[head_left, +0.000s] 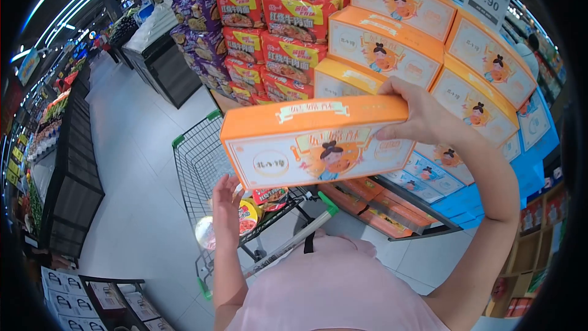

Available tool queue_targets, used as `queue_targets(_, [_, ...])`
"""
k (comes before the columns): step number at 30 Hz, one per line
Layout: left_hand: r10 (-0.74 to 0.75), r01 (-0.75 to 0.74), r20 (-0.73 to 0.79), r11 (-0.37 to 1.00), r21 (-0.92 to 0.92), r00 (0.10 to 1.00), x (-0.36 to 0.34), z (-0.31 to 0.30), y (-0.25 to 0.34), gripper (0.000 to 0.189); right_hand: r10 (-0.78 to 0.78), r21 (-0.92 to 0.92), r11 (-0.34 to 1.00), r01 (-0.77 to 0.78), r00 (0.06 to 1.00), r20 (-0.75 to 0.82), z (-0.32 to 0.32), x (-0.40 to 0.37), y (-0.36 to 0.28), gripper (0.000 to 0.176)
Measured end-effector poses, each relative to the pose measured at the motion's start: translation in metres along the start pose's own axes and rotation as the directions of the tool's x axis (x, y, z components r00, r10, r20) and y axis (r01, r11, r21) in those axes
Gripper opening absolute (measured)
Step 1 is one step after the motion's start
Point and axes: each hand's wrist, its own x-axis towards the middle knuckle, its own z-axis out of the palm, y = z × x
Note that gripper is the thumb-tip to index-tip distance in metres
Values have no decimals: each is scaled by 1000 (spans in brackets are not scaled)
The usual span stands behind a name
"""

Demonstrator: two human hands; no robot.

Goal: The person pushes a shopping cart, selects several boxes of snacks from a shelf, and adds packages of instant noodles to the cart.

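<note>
My right hand (422, 113) grips an orange and white pastry box (318, 147) by its right end, thumb on the front and fingers over the top. The box has a cartoon figure on its front and is held up over the shopping cart. My left hand (226, 199) is raised near the box's lower left corner, fingers apart. Below, in the wire cart (205, 141) with green corners, sit a yellow instant noodle cup (247, 216), a red noodle package (269, 196) and a round white-lidded tub (205, 232).
Stacked matching boxes (386, 46) rise ahead on the right, beside red noodle multipacks (294, 12) and purple packs (196, 12). A price sign (488, 1) stands above. The tiled aisle (131, 122) runs between this display and a produce stand (73, 165) at left.
</note>
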Motion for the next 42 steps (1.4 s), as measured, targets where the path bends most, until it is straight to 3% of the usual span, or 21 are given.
queue_targets(1, [4, -1, 39, 997, -81, 999, -2, 0, 3, 83, 11, 58, 998, -15, 998, 68, 17, -3, 2, 56])
queue_targets(4, [-329, 328, -13, 944, -34, 944, -24, -5, 2, 89, 66, 118, 988, -95, 971, 232, 59, -11, 6, 53])
queue_targets(5, [-199, 177, 135, 972, 154, 971, -33, -23, -16, 79, 90, 117, 985, -127, 957, 277, 70, -13, 8, 53])
queue_targets(8, [-460, 454, -16, 869, 195, 888, -46, -12, -15, 65, 64, 92, 990, -103, 932, 356, 96, -17, 14, 55])
queue_targets(9, [-432, 440, -84, 887, 141, 898, -51, -15, -28, 54, 105, 97, 984, -153, 919, 381, 103, -18, 14, 55])
queue_targets(11, [-428, 430, -103, 903, -6, 898, -62, -17, -38, 53, 184, 99, 964, -248, 884, 430, 115, -20, 16, 53])
queue_targets(12, [-426, 420, -111, 904, -79, 898, -65, -18, -39, 52, 139, 237, 937, -257, 895, 423, 123, -24, 27, 54])
queue_targets(14, [-497, 486, -142, 867, -106, 856, -69, -18, -37, 54, 63, 494, 828, -267, 918, 391, 145, -34, 60, 58])
queue_targets(17, [-599, 577, -240, 800, -163, 764, -67, -17, -33, 58, 216, 879, 411, -243, 962, 165, 173, -57, 66, 69])
queue_targets(21, [-625, 601, -287, 779, -179, 726, -66, -29, -38, 57, 222, 954, 106, -281, 942, 253, 234, -97, 86, 77])
queue_targets(24, [-631, 610, -263, 775, -165, 730, -66, -34, -40, 57, 294, 877, 339, -341, 924, 245, 245, -106, 80, 78])
queue_targets(25, [-636, 619, -279, 770, -157, 720, -66, -37, -41, 57, 254, 865, 418, -279, 950, 184, 248, -108, 77, 80])
queue_targets(31, [-622, 599, -315, 781, -176, 717, -66, -65, -49, 51, 133, 868, 458, -190, 980, 145, 246, -96, 53, 85])
queue_targets(40, [-567, 519, -353, 824, -228, 745, -64, -68, -48, 54, 130, 822, 539, -182, 983, 132, 246, -96, 43, 82])
queue_targets(42, [-557, 505, -358, 831, -234, 750, -64, -68, -50, 54, 148, 836, 507, -211, 977, 157, 245, -96, 44, 81])
